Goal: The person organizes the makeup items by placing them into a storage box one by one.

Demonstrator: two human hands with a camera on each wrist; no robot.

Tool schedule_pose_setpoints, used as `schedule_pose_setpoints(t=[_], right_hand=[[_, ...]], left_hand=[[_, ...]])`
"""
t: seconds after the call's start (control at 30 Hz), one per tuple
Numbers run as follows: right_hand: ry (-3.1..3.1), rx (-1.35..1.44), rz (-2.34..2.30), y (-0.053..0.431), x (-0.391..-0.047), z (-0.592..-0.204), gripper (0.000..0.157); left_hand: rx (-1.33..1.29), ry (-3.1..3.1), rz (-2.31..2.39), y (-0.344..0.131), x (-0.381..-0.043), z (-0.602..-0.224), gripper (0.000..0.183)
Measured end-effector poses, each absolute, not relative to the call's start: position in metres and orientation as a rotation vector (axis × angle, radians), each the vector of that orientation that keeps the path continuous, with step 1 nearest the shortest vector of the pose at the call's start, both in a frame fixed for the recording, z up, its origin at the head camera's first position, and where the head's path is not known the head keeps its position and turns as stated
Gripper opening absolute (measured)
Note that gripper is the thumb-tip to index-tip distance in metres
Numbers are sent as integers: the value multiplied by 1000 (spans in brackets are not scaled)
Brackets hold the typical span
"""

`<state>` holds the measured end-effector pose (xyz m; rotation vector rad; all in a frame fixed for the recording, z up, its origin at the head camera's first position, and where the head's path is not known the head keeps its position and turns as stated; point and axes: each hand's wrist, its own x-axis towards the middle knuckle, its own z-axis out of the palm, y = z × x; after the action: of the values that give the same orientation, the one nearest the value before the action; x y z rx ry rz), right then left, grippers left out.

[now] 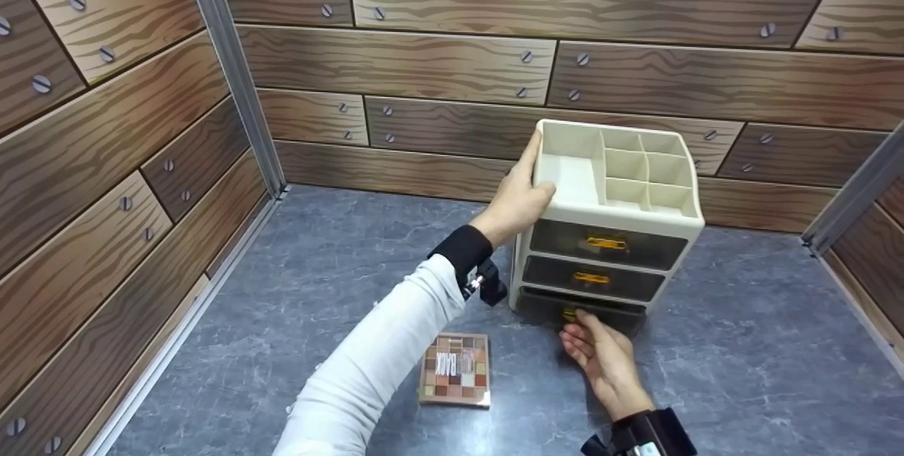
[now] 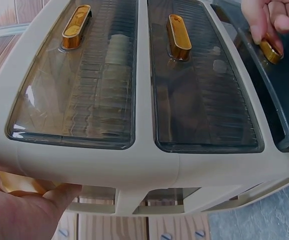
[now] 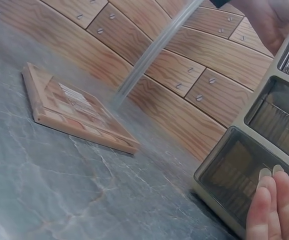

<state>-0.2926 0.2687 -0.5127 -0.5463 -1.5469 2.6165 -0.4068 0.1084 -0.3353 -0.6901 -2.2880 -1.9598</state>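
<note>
A cream desktop drawer organizer [image 1: 621, 218] stands right of centre, with an open compartment tray on top and three dark see-through drawers below. My left hand [image 1: 518, 195] grips its upper left side, thumb over the top rim. At the bottom drawer [image 1: 540, 302], my right hand [image 1: 604, 364] pinches the small gold handle [image 2: 270, 52] between thumb and fingers. That drawer juts slightly out of the frame in the left wrist view. The top drawer [image 1: 643, 250] and middle drawer [image 1: 628, 288] sit flush.
An eyeshadow palette [image 1: 455, 371] with a clear lid lies flat on the grey marbled surface [image 1: 339, 251], left of the organizer and beside my left sleeve [image 1: 381, 357]. Wood-patterned panels [image 1: 452, 68] rise behind and on both sides, joined by metal corner posts [image 1: 233, 54].
</note>
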Motion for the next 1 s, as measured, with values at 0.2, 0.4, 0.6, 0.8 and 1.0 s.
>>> schedule_pose_setpoints(t=[0.2, 0.4, 0.6, 0.8, 1.0], right_hand=[[-1583, -558, 2594, 266, -282, -515, 12], [-1627, -573, 2571, 265, -271, -517, 11], [-1682, -557, 2563, 262, -255, -518, 16], [-1757, -588, 2549, 263, -246, -518, 21], [-1777, -606, 2546, 265, -242, -519, 20]], left_hand=[[-692, -2264, -2010, 108, -406, -335, 90], [-691, -2263, -2016, 108, -405, -335, 91], [-716, -2249, -2025, 109, -406, -336, 90], [-728, -2261, -1979, 108, -406, -336, 87], [-719, -2258, -1981, 107, -405, -337, 88]])
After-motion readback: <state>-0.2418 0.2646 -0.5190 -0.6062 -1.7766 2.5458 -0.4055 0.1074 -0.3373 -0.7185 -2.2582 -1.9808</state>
